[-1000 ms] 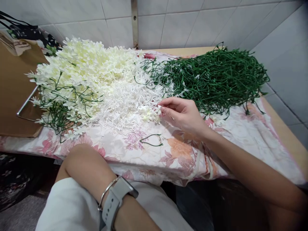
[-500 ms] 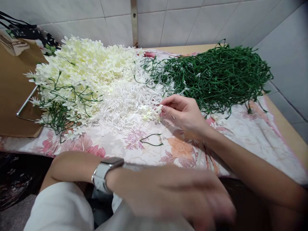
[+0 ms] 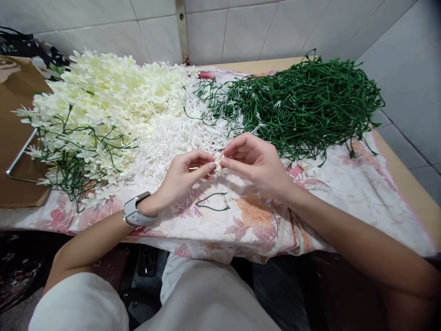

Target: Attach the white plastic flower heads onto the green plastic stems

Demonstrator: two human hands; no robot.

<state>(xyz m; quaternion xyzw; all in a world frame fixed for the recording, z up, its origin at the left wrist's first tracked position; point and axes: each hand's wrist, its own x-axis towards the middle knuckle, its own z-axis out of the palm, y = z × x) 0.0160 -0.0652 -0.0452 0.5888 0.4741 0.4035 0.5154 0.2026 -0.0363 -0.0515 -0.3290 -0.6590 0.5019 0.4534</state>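
Note:
My left hand [image 3: 184,174] and my right hand [image 3: 255,161] meet at the middle of the table, fingertips pinched together on a small white artificial flower [image 3: 218,165]. A grey watch sits on my left wrist. Just behind the hands lies a heap of white plastic flower centres [image 3: 179,138]. A big pile of cream flowers [image 3: 110,96] lies at the back left, some on green stems. A tangled mass of green plastic stems [image 3: 306,101] fills the back right. One loose green stem [image 3: 212,202] lies on the cloth below my hands.
A floral cloth [image 3: 361,197] covers the wooden table [image 3: 406,179]. A brown cardboard box [image 3: 15,138] with a metal rod stands at the left. White tiled walls close the back and right side. My white-clad knee is below the table edge.
My left hand rose from my lap to the table and joined the right hand on the flower. The right hand drew slightly nearer, lifting the flower off the pile.

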